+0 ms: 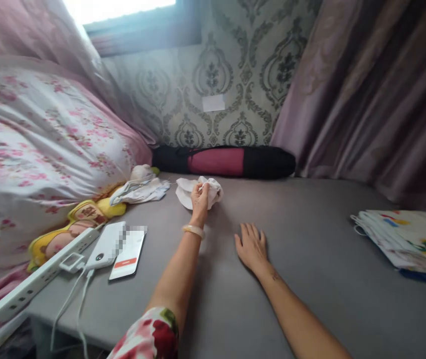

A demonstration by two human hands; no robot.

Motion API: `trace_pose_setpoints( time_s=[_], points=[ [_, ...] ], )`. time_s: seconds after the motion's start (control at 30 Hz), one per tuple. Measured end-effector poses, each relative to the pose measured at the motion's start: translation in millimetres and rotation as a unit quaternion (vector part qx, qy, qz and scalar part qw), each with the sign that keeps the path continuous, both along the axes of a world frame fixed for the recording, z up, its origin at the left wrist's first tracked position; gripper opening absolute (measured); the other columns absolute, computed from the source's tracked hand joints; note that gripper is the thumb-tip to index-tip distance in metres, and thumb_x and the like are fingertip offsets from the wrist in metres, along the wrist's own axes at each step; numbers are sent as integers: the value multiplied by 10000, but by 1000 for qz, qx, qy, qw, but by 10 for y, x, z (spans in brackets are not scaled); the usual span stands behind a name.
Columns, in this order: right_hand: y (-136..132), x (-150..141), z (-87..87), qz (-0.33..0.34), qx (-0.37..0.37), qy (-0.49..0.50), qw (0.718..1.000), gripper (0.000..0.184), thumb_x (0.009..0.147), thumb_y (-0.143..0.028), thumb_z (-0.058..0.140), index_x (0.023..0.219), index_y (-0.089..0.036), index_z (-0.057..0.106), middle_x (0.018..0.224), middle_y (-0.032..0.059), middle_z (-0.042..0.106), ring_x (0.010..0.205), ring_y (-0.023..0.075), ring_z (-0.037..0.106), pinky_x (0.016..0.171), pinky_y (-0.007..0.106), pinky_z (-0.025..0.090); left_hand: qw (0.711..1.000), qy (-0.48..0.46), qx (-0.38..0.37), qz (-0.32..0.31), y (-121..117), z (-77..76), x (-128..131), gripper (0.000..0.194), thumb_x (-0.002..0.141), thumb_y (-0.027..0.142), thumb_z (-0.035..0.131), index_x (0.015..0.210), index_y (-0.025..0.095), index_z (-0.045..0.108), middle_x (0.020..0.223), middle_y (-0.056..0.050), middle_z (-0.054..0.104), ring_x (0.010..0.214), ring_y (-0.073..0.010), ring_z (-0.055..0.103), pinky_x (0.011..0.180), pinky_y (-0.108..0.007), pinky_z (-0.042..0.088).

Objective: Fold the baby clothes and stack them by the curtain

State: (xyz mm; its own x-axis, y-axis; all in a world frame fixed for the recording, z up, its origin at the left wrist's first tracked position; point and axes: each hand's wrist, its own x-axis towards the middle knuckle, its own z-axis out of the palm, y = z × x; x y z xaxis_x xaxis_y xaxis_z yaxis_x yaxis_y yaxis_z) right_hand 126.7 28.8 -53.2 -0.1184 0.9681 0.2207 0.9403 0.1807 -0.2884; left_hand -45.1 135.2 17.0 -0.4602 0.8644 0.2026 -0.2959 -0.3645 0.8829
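My left hand (200, 200) reaches toward the far side of a grey covered surface (295, 299), a pale bangle on its wrist. Its fingers pinch a crumpled white cloth item (185, 192), whose exact kind I cannot make out. To the right and closer to me, my right hand (252, 245) lies palm down on the grey surface with its fingers stretched out and nothing in them. Left of the held cloth lies another crumpled light cloth (143, 190) with a bluish edge.
Along the wall rests a long black and pink bag (216, 162). At left are a phone (128, 254), a white power bank (105, 247) with cables, a power strip (43, 276) and a yellow plush toy (85, 213). Folded patterned fabric (410, 239) lies at right.
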Motion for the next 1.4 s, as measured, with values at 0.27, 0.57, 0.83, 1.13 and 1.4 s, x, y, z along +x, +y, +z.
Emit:
trace_pose_setpoints(
  time_s=[0.27,0.57,0.83,1.13,1.4],
  points=[
    [188,92,-44,-28,87,310,946,435,917,-312,401,1268,-99,544,1269,181,609,1185,246,562,1020,388,418,993,-33,-18,-110,-376,-15,558,428,676,492,753,881,200,517,644,30,636,486,-96,565,470,-191,444],
    [276,187,37,12,73,547,834,344,846,-440,536,1043,-181,650,1000,75,710,898,207,654,806,334,518,970,55,-10,-237,-609,150,853,350,677,429,778,805,174,575,659,21,619,546,-84,556,511,-182,416],
    [376,513,286,-42,42,625,779,377,729,-490,617,902,-161,678,878,50,724,846,198,643,807,326,502,957,159,-9,-244,-646,251,628,297,714,411,750,881,191,639,661,38,528,561,-77,482,515,-186,366],
    [249,957,912,-45,56,554,829,273,700,-387,572,827,-166,670,735,19,679,666,150,598,593,233,464,883,382,74,-264,-712,408,369,345,693,312,777,1034,294,729,800,3,517,698,-124,473,655,-244,428],
    [46,1099,1375,-33,-114,501,858,288,656,-344,620,857,-162,717,658,34,693,532,155,591,480,241,435,897,354,50,-259,-705,403,484,142,712,319,763,808,214,767,748,-25,606,749,-168,570,731,-294,470]
  ],
)
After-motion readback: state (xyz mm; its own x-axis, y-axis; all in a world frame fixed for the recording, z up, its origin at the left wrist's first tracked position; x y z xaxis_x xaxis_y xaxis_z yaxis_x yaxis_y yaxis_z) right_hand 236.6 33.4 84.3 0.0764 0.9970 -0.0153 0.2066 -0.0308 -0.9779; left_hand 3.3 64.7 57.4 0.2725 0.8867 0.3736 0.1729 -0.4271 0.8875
